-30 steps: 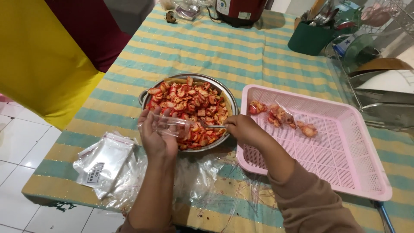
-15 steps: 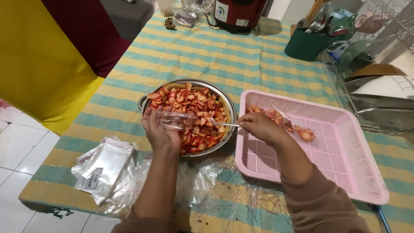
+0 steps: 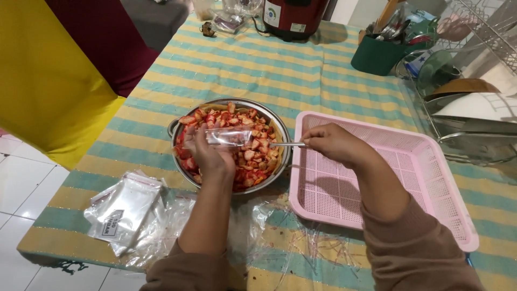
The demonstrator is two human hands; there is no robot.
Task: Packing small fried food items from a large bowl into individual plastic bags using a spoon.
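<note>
Plastic bag (image 3: 229,136), small and clear, held sideways above the metal bowl (image 3: 280,129).

Head view: left hand (image 3: 207,153) clenches the bag at its lower edge, its mouth turned toward the spoon (image 3: 284,144); a few red pieces show inside. Right hand (image 3: 336,144) pinches the spoon handle, its tip at the bag's opening. The bowl holds cut red-and-orange fruit pieces (image 3: 253,156), nearly full. Just beside it sits a pink plastic basket (image 3: 431,178). A stack of clear bags (image 3: 126,207) lies on the striped tablecloth (image 3: 258,70), near the left forearm.
</note>
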